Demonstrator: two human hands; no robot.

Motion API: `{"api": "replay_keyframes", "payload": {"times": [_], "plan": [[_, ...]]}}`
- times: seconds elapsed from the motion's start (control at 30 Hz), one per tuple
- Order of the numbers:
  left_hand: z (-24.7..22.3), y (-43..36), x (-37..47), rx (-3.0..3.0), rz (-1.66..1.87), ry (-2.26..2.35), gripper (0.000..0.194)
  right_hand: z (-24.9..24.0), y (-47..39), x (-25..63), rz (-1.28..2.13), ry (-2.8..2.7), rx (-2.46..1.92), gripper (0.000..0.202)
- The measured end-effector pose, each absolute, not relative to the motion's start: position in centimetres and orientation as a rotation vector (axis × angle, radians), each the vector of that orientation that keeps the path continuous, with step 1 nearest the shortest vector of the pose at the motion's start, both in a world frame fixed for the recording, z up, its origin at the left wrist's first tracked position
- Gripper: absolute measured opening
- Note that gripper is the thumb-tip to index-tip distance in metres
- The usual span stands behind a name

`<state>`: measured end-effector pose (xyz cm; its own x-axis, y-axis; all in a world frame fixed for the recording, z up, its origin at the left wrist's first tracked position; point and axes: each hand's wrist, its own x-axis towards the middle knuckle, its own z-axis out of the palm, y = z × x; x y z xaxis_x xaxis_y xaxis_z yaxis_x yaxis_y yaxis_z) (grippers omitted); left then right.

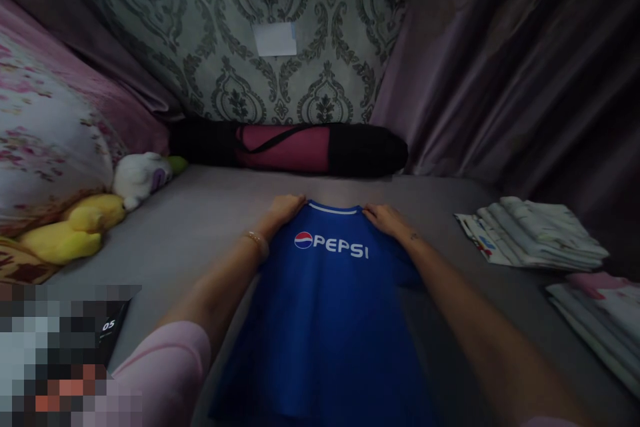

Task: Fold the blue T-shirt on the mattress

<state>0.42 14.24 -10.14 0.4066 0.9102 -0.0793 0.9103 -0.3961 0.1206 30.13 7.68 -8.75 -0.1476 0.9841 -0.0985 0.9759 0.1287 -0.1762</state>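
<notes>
Blue shirt (330, 307): lower end cut off; fingers (303, 199) of both hands pinch neckline corners.

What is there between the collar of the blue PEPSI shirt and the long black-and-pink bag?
Only bare grey sheet lies between the shirt's collar and the bag, as the head view shows.

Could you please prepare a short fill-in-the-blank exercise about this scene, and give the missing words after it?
1. The left hand and the right hand hold the blue fabric shirt, which bears the white word ____.
2. The stripe along its neckline is ____.
3. The long black bag by the patterned wall has a ____ middle section.
4. The white plush toy lies to the ____ of the shirt.

Missing words: PEPSI; white; pink; left.
</notes>
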Motion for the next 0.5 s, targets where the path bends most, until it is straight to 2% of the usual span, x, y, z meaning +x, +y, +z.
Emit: {"api": "replay_keyframes", "payload": {"times": [0.13, 0.23, 0.37, 0.5], "plan": [[-10.4, 14.5, 1.2, 2.447, 0.02, 1.688, 0.043, -9.2, 8.4, 30.1, 0.355, -2.225, -2.096, 0.036], [-10.4, 14.8, 1.0, 2.355, 0.044, 1.77, 0.049, -9.2, 8.7, 30.5, 0.46, -2.103, -2.163, 0.047], [-9.6, 15.0, -1.8, 2.154, 0.041, 1.785, 0.057, -8.2, 8.3, 32.7, 0.785, -1.936, -2.224, 0.069], [-8.7, 14.1, -6.2, 1.948, 0.125, 1.644, 0.056, -7.4, 6.7, 35.7, 1.258, -1.616, -2.207, 0.066]]}}
